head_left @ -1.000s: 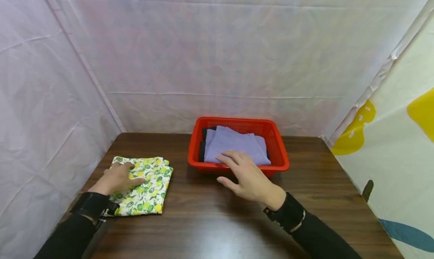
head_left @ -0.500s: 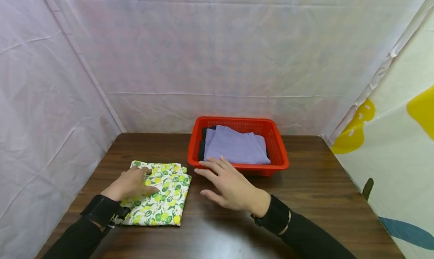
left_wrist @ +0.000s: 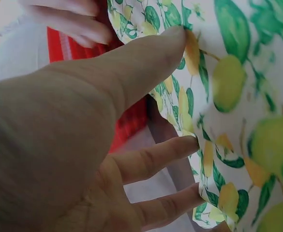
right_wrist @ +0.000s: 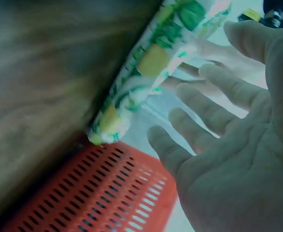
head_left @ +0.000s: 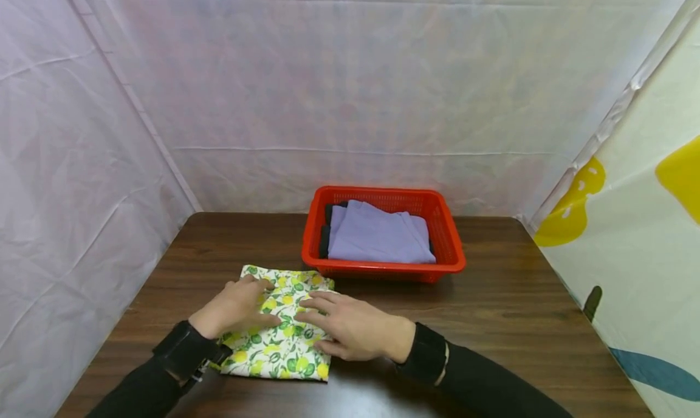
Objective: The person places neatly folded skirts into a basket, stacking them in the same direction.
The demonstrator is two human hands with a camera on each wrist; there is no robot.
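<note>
A folded cloth (head_left: 284, 339), white with a yellow lemon and green leaf print, lies on the table in the head view. My left hand (head_left: 240, 308) rests on its left part, thumb and fingertips touching the fabric. In the left wrist view the thumb (left_wrist: 146, 63) and fingers (left_wrist: 156, 157) are spread over the print. My right hand (head_left: 355, 327) is over the cloth's right edge, fingers extended and pointing left. The right wrist view shows its fingers (right_wrist: 199, 106) spread apart from the fabric, with nothing held.
Behind the cloth stands a red plastic basket (head_left: 456, 248) holding folded lilac cloth (head_left: 380, 232) on top of dark cloth (head_left: 325, 242). The brown wooden table (head_left: 519, 321) extends to the right. White fabric walls (head_left: 350, 90) enclose the back and sides.
The lemon-print cloth has slid right and a little nearer along with my left hand. My right hand has moved left and nearer, from in front of the basket to over the cloth's right edge.
</note>
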